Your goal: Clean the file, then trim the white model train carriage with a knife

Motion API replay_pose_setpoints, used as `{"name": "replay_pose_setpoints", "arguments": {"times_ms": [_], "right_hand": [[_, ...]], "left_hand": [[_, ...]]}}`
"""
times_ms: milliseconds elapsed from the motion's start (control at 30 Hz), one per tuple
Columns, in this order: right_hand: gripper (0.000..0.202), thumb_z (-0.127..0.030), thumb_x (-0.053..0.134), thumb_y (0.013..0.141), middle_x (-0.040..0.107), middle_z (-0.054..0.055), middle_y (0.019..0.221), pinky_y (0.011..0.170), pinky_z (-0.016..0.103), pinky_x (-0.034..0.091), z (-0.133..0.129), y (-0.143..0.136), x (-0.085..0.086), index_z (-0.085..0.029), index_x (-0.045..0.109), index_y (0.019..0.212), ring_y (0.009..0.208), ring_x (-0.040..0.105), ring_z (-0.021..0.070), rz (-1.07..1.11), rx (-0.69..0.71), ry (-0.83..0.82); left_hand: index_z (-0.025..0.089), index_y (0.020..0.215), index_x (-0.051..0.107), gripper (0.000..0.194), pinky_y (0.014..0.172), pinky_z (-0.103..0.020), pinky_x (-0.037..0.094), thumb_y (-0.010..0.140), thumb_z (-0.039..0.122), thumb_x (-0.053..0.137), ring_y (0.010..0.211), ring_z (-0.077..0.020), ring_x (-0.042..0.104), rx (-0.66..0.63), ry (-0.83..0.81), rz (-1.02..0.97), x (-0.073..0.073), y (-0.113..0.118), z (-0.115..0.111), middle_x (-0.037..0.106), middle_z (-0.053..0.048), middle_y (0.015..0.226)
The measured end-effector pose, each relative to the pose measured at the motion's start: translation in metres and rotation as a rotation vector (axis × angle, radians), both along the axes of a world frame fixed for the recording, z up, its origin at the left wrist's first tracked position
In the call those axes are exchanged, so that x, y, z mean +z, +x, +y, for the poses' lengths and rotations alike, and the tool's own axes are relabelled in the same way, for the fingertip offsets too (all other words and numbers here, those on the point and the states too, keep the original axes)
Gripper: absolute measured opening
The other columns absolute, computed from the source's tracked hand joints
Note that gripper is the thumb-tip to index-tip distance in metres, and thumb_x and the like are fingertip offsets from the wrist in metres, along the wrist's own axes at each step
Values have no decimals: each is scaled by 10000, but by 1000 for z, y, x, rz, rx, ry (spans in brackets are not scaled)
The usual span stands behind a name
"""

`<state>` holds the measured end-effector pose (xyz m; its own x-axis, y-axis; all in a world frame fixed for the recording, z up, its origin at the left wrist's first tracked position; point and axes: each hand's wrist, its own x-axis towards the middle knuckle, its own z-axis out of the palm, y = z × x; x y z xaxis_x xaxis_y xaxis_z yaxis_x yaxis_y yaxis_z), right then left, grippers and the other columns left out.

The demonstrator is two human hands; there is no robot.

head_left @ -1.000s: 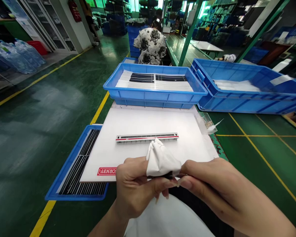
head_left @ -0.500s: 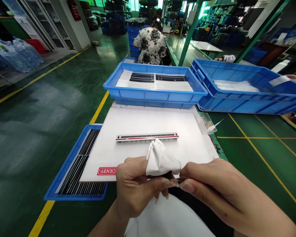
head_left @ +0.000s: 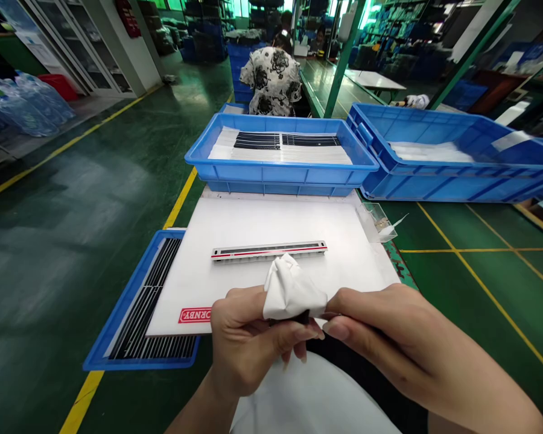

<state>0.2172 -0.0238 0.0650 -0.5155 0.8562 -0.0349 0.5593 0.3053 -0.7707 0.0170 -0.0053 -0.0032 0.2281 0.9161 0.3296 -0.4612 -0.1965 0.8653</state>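
Note:
My left hand [head_left: 248,337] is closed round a crumpled white cloth [head_left: 292,289] and a small dark piece [head_left: 298,317] whose edge shows just under it. Close beside it, my right hand [head_left: 375,325] pinches thumb and forefinger at the right end of that piece. What sits between those right fingertips is too small and covered to make out. Beyond the cloth, a silver model train carriage [head_left: 269,250] with a red stripe lies lengthwise on a white board [head_left: 235,217]. A red label [head_left: 194,315] is on the board's near left corner, partly covered by my left hand.
Behind the board stands a blue crate [head_left: 276,175] holding white sheets and dark strips. Another blue crate [head_left: 434,187] is at the right. Lower left is a blue tray [head_left: 95,355] of dark strips. A clear box [head_left: 375,220] hangs at the board's right edge. A person [head_left: 274,78] sits ahead.
Both hands and the cloth have shifted very slightly left. The thin shiny sliver seen at my right fingertips before is now hardly visible. The model carriage lies where it was.

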Motion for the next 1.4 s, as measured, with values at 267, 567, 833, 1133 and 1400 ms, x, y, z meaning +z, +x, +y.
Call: {"name": "replay_pose_setpoints", "arguments": {"times_ms": [267,567,833,1133,1400], "right_hand": [[377,-459,369,1128,531,-73,712,576,266,319,3,4,-2,-254,520,851,611,476,103,-25,10,-17],[364,-433,402,1122,539,-69,701,556,280,292,2,1,2,-248,499,825,593,466,113,8,-10,8],[297,-373,415,1124,566,-83,737,569,258,313,3,5,1,-267,492,858,613,507,105,15,2,26],[353,-437,393,1126,524,-67,711,554,294,280,-2,4,2,-254,454,831,599,459,120,11,16,6],[300,-385,422,1126,483,-78,687,554,272,291,1,6,2,-269,464,852,577,445,111,27,8,35]], "left_hand": [[235,894,843,88,370,-186,474,857,172,793,458,-102,617,19,2,13,0,2,-1,736,-16,698],[235,874,833,69,367,-177,466,843,179,807,444,-101,605,21,-24,9,4,4,0,713,-9,657],[230,884,836,49,368,-191,473,852,215,803,443,-109,600,27,-12,39,4,5,-1,729,-34,684],[224,868,824,54,384,-192,473,846,180,802,452,-109,603,28,-5,57,2,2,-2,687,-8,639],[221,853,836,54,349,-200,440,816,183,827,427,-117,592,80,-13,61,5,6,-2,718,-25,654]]}}
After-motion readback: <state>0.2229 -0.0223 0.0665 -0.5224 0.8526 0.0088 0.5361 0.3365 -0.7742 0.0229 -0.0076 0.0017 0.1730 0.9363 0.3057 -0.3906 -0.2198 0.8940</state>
